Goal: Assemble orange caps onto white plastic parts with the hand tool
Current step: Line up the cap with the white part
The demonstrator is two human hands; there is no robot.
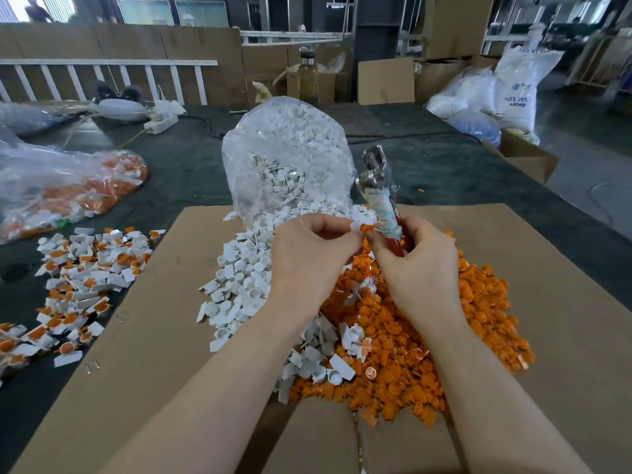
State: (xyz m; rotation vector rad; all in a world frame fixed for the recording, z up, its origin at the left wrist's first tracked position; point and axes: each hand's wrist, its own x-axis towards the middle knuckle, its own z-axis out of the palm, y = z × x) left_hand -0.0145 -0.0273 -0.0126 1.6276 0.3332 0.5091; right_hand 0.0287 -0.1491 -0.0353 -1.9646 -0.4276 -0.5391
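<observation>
My left hand (313,254) pinches a small white plastic part (357,225) above the piles. An orange cap (367,228) sits at that part's right end, between the fingertips of both hands. My right hand (415,258) grips the hand tool (379,189) by its red and tape-wrapped handles, metal jaws pointing up and away. Below my hands lie a heap of loose white parts (239,285) and a heap of orange caps (427,336) on the cardboard sheet (154,336).
An open clear bag of white parts (287,159) stands behind my hands. Assembled white-and-orange pieces (78,285) are scattered at the left, beside a bag of more (61,189). A bottle (307,77), cardboard boxes (386,80) and white sacks (513,87) stand at the back.
</observation>
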